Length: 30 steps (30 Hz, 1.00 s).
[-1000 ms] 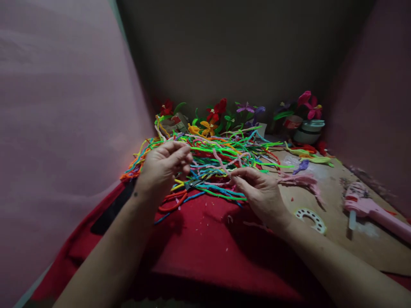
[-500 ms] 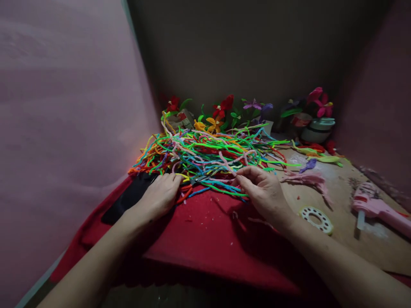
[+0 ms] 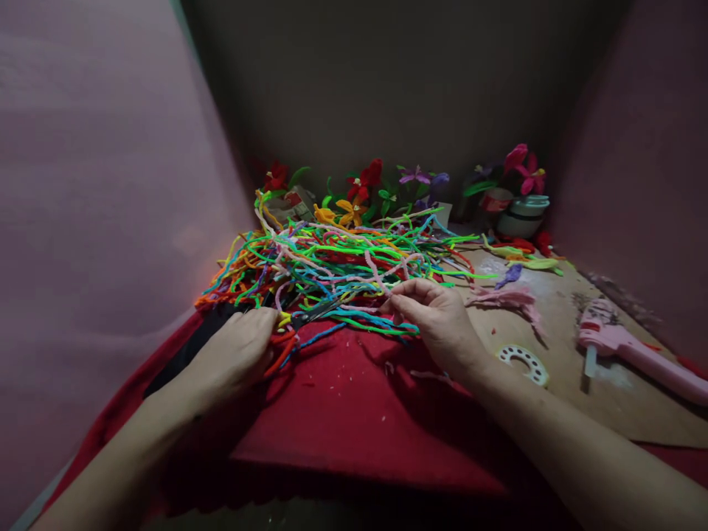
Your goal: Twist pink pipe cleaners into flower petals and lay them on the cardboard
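Note:
A tangled pile of fuzzy pipe cleaners [image 3: 332, 254] in many colours lies on the red cloth in front of me. My left hand [image 3: 246, 339] is closed around the handle end of dark-bladed scissors [image 3: 310, 316], at the pile's near left edge. Their blades point right and slightly away, over the strands, and yellow and orange parts show beside my fingers. Thumb and forefinger of my right hand [image 3: 428, 310] pinch a pale pink pipe cleaner [image 3: 377, 274] at the pile's near right side. A dark flat object [image 3: 182, 358] is partly covered by my left forearm.
Pipe-cleaner flowers [image 3: 362, 184] and a lidded jar [image 3: 523, 215] stand along the back. On the board at right are a pink glue gun [image 3: 625, 343], a pale ring with holes [image 3: 525, 361] and a pink fuzzy piece [image 3: 512, 301]. Scraps dot the red cloth [image 3: 337, 413].
The view has shifted, so everything sits farther left. My left hand and the scissors have moved a little left and nearer to me, away from my right hand, which keeps its pinch.

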Motion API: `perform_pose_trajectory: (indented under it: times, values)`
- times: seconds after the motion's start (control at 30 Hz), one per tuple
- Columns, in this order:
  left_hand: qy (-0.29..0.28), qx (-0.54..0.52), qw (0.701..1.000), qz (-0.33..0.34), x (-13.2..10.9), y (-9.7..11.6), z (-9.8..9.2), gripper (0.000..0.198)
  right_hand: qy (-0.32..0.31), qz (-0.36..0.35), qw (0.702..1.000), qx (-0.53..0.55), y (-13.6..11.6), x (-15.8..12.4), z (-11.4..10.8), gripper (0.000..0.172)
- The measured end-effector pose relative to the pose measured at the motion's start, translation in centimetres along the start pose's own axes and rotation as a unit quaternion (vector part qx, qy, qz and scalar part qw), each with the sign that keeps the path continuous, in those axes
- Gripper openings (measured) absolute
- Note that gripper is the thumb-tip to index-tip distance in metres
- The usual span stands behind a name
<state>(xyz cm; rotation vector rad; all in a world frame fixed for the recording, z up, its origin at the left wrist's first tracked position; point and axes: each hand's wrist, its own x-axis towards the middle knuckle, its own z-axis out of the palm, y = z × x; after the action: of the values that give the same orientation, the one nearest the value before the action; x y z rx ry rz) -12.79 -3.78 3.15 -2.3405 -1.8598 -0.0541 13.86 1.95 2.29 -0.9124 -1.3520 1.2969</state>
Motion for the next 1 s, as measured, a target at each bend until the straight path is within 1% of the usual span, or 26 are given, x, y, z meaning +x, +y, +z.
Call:
perform_pose_trajectory:
  times: [0.1, 0.13, 0.23, 0.33, 0.43, 0.7, 0.9, 1.0]
  values:
    - [-0.007, 0.051, 0.998, 0.043, -0.2, 1.5, -0.4, 0.015, -0.001, 0.000, 1.000, 0.000, 0.0, 0.0, 0.0, 0.007]
    - [0.000, 0.057, 0.997, 0.050, -0.3, 2.1, -0.6, 0.016, -0.001, 0.001, 1.000, 0.000, 0.0, -0.1, 0.0, 0.007]
    - [0.013, 0.068, 0.996, 0.049, -0.2, 3.6, -1.0, 0.017, 0.000, -0.001, 1.000, -0.011, -0.1, -0.1, 0.1, 0.009]
    - [0.021, 0.078, 0.995, 0.064, -0.1, 4.5, -1.2, 0.020, -0.003, -0.014, 0.999, -0.039, 0.0, -0.2, 0.2, 0.010]
    - [0.029, 0.085, 0.992, 0.088, 0.2, 4.7, -1.3, 0.024, 0.000, -0.028, 0.998, -0.060, 0.2, -0.4, 0.2, 0.010]
    - [0.046, 0.118, 0.986, 0.106, 0.3, 4.4, -1.1, 0.026, -0.001, -0.053, 0.992, -0.112, 0.6, -0.6, 0.1, 0.009]
    - [0.054, 0.095, 0.988, 0.110, 0.5, 4.7, -1.9, 0.033, -0.010, -0.040, 0.993, -0.111, 0.2, -0.5, 0.2, 0.008]
    - [0.044, 0.094, 0.990, 0.099, 0.5, 4.8, -2.2, 0.035, -0.012, -0.019, 0.995, -0.100, 0.0, -0.5, 0.2, 0.008]
